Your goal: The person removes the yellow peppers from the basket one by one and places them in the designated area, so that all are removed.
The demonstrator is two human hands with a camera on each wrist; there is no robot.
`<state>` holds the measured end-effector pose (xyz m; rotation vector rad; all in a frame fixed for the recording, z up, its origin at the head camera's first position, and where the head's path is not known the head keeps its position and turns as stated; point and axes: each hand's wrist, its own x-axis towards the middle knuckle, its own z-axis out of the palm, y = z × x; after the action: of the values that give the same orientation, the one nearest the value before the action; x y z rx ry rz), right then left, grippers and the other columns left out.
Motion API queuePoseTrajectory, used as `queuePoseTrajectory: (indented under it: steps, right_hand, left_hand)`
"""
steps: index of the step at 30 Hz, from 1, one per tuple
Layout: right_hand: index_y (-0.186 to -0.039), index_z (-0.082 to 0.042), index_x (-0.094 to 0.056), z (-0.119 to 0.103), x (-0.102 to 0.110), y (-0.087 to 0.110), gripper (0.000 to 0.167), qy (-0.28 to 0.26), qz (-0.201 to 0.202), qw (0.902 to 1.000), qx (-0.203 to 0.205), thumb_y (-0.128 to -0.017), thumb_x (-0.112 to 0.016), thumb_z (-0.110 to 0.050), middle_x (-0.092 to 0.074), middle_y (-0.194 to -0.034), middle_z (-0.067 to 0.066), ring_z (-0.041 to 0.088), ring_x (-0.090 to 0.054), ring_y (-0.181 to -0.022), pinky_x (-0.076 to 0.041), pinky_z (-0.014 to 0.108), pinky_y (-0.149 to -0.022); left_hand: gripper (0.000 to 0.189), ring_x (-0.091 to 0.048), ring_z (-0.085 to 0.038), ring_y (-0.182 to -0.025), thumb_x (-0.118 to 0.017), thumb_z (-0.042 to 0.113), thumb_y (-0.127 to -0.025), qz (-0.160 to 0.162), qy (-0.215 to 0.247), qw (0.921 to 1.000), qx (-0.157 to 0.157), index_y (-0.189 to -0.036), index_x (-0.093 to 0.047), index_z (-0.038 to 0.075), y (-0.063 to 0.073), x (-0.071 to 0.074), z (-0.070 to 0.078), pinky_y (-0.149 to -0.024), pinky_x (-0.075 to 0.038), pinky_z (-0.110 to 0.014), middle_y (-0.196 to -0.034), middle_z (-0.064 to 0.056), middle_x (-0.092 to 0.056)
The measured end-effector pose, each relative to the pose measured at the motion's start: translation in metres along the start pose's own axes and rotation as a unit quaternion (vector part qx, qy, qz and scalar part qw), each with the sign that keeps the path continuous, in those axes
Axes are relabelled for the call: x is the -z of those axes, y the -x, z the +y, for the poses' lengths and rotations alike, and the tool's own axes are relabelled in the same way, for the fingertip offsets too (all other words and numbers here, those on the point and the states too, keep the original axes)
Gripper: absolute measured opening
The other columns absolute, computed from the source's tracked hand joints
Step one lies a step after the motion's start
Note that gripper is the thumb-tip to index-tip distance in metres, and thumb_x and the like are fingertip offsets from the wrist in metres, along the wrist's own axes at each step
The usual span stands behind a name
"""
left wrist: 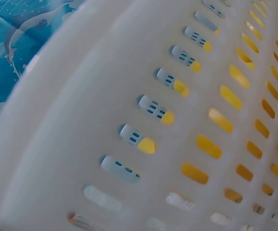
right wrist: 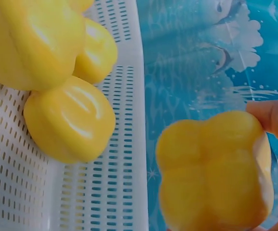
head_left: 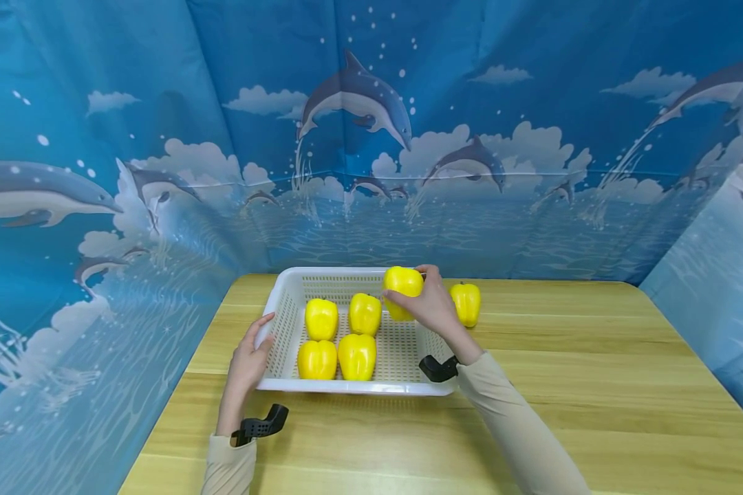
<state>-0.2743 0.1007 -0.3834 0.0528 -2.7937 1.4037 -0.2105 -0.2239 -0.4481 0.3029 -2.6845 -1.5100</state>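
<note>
Four glossy yellow bell peppers (head_left: 357, 357) in a perforated white plastic basket (head_left: 359, 387); right hand (head_left: 433, 307) grasping a fifth pepper (head_left: 402, 282) up by its far-right corner, left hand (head_left: 249, 356) resting loosely on its left rim, sixth pepper (head_left: 467, 304) near the wooden tabletop (head_left: 594, 357)'s far edge!

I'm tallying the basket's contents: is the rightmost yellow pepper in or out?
Out: in the head view, that pepper rests on the table, right of the basket.

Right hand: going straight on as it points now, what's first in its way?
Beyond the yellow pepper it holds, the right hand would probably meet the far rim of the white basket; if high enough to clear that, the dolphin curtain. Depth is unclear.
</note>
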Motion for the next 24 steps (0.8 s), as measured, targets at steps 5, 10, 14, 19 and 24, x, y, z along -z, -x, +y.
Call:
queuePoseTrajectory:
  steps: [5,10,14,19,24]
  right_hand:
    - [-0.136,-0.009,-0.029,0.004,0.007,0.004,0.09,-0.028,0.033,0.9991,0.003,-0.073,-0.072,-0.058,-0.042,-0.127,0.016,0.031,-0.054,-0.094,-0.047,0.042,-0.074]
    - [-0.136,-0.008,-0.03,0.012,0.013,0.007,0.088,-0.051,0.058,0.9968,0.017,-0.075,-0.073,-0.055,-0.04,-0.125,0.016,0.032,-0.051,-0.097,-0.046,0.044,-0.076]
    - [-0.136,-0.008,-0.031,0.017,0.018,0.008,0.087,-0.063,0.076,0.9949,0.022,-0.076,-0.073,-0.054,-0.039,-0.126,0.017,0.032,-0.049,-0.099,-0.046,0.045,-0.077]
    - [-0.137,-0.007,-0.03,0.026,0.024,0.008,0.085,-0.085,0.1,0.991,0.027,-0.077,-0.073,-0.05,-0.035,-0.128,0.018,0.033,-0.045,-0.103,-0.045,0.046,-0.079]
    - [-0.136,-0.008,-0.029,0.037,0.031,0.006,0.083,-0.106,0.132,0.9853,0.022,-0.078,-0.074,-0.047,-0.031,-0.13,0.019,0.034,-0.043,-0.105,-0.044,0.047,-0.081]
  left_hand:
    - [0.043,-0.059,-0.033,-0.096,-0.042,0.02,-0.102,0.001,-0.001,1.0,-0.007,-0.145,-0.036,0.026,-0.001,0.0,-0.001,-0.069,-0.047,-0.037,-0.14,-0.022,-0.043]
    - [0.043,-0.059,-0.033,-0.096,-0.043,0.019,-0.102,0.006,-0.006,0.9999,-0.015,-0.144,-0.037,0.025,-0.001,0.0,-0.002,-0.069,-0.048,-0.038,-0.139,-0.023,-0.044]
    - [0.043,-0.06,-0.033,-0.095,-0.043,0.019,-0.102,0.008,-0.006,0.9998,-0.017,-0.144,-0.038,0.024,0.0,0.0,-0.002,-0.068,-0.049,-0.038,-0.137,-0.023,-0.045]
    - [0.043,-0.061,-0.033,-0.094,-0.043,0.018,-0.102,0.008,-0.001,0.9998,-0.019,-0.144,-0.038,0.024,-0.001,0.0,-0.003,-0.067,-0.049,-0.038,-0.137,-0.023,-0.046]
    - [0.043,-0.06,-0.033,-0.094,-0.043,0.018,-0.102,0.006,0.002,0.9998,-0.019,-0.144,-0.038,0.024,-0.001,0.0,-0.003,-0.067,-0.049,-0.038,-0.137,-0.023,-0.045]
